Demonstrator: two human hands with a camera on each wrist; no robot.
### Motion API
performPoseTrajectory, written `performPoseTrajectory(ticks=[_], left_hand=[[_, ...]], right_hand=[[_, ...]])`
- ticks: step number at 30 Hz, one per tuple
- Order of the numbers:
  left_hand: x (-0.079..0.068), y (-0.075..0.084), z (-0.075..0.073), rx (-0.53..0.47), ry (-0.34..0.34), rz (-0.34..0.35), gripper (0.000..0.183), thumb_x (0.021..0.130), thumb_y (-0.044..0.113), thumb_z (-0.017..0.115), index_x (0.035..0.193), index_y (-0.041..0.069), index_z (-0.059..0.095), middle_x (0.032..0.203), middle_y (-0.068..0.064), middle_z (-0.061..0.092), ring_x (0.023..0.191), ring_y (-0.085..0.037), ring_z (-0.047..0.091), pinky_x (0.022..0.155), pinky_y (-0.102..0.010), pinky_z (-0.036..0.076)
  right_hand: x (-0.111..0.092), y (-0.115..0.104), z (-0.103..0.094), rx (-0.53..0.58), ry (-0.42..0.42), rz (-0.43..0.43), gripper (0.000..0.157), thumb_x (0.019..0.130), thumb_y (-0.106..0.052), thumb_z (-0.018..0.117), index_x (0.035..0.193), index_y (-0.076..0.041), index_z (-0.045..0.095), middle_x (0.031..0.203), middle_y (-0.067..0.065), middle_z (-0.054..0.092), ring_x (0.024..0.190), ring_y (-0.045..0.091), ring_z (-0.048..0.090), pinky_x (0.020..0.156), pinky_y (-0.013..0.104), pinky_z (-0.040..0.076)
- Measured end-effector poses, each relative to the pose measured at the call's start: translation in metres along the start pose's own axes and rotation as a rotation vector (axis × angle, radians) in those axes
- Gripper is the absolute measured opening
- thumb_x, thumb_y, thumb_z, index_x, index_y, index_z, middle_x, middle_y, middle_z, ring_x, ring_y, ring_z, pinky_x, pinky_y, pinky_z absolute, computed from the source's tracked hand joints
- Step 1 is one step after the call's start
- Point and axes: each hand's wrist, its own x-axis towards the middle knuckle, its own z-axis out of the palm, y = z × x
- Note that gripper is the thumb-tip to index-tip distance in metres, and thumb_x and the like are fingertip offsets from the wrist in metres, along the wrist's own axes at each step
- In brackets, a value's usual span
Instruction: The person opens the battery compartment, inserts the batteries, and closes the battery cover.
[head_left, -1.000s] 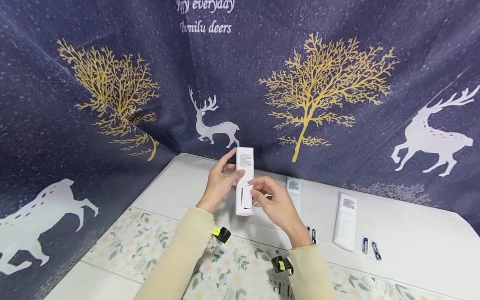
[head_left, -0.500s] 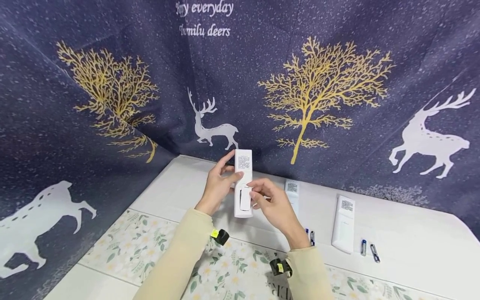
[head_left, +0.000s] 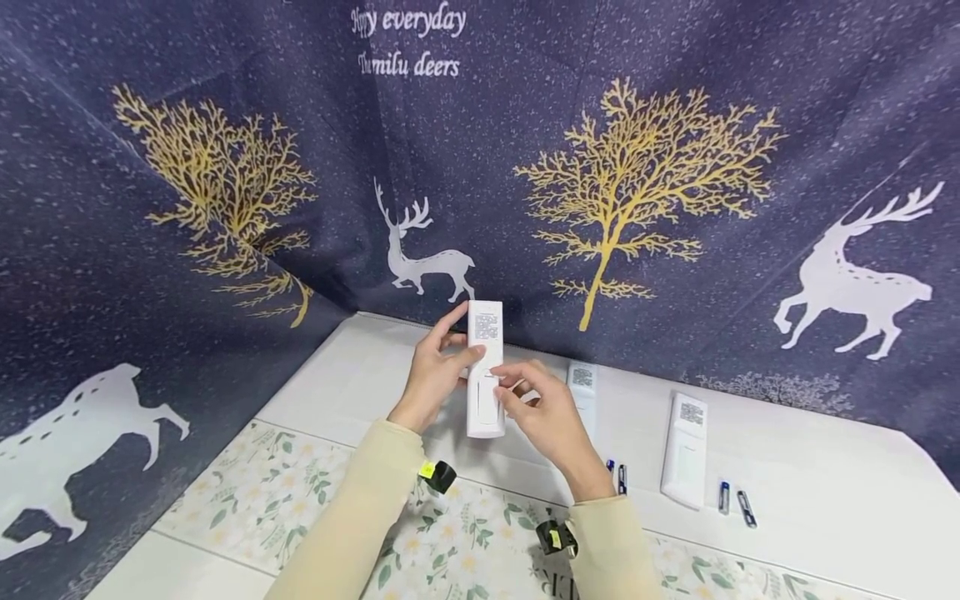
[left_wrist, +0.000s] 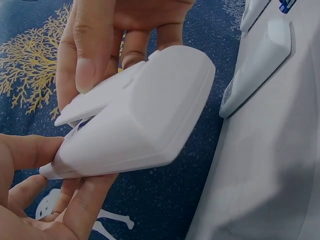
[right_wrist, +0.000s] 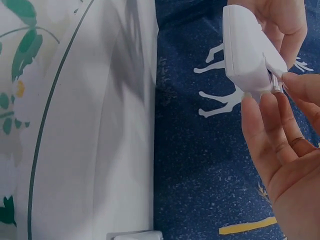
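Above the white surface (head_left: 810, 454), I saw the left hand (head_left: 435, 373) gripping the held remote (head_left: 482, 366), some fingers hidden behind its casing. Its battery cover (head_left: 489, 406) sat tilted over a narrow gap whose contents I couldn't make out. The right hand (head_left: 546, 407) pinched that cover and, with its wrist, partly hid a second remote (head_left: 583, 378) and two batteries (head_left: 622, 477). Beyond lay a third remote (head_left: 686, 450), then another battery pair (head_left: 723, 497).
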Motion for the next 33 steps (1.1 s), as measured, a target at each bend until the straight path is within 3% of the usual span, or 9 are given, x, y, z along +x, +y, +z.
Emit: performPoseTrajectory(ticks=[9,17,23,33], left_hand=[[-0.0001,0.0036,0.0007,-0.006,0.001,0.004,0.073,0.099,0.004,0.073,0.161,0.033,0.049,0.122,-0.015,0.066,0.088,-0.021,0.069,0.069,-0.039,0.062],[-0.0022,0.005,0.0017,-0.023,-0.016,0.001,0.072,0.1,0.005,0.072,0.162,0.031,0.047,0.123,-0.016,0.065,0.087,-0.021,0.069,0.067,-0.035,0.06],[-0.0051,0.0062,0.0013,-0.028,-0.02,0.012,0.071,0.1,0.005,0.071,0.162,0.03,0.047,0.122,-0.016,0.065,0.087,-0.021,0.07,0.067,-0.035,0.058],[-0.006,0.0066,0.0022,-0.029,-0.045,0.019,0.07,0.1,0.006,0.07,0.162,0.03,0.047,0.121,-0.016,0.064,0.086,-0.021,0.07,0.065,-0.035,0.056]], right_hand=[[0.0015,0.0001,-0.0006,-0.054,0.025,-0.035,0.036,0.094,-0.001,0.08,0.129,-0.011,0.076,0.112,0.009,0.064,0.087,0.018,0.064,0.073,0.029,0.06],[0.0004,-0.0003,0.002,0.076,0.035,0.091,0.055,0.102,-0.012,0.074,0.154,-0.018,0.057,0.141,0.01,0.062,0.104,0.023,0.071,0.079,0.037,0.062],[0.0006,-0.0013,0.0034,0.207,0.043,0.169,0.055,0.106,-0.019,0.069,0.158,-0.02,0.051,0.141,0.014,0.063,0.105,0.029,0.071,0.075,0.039,0.065],[0.0007,-0.0011,0.0029,0.272,0.037,0.186,0.055,0.105,-0.012,0.07,0.157,-0.017,0.053,0.135,0.015,0.064,0.097,0.028,0.07,0.067,0.041,0.065]])
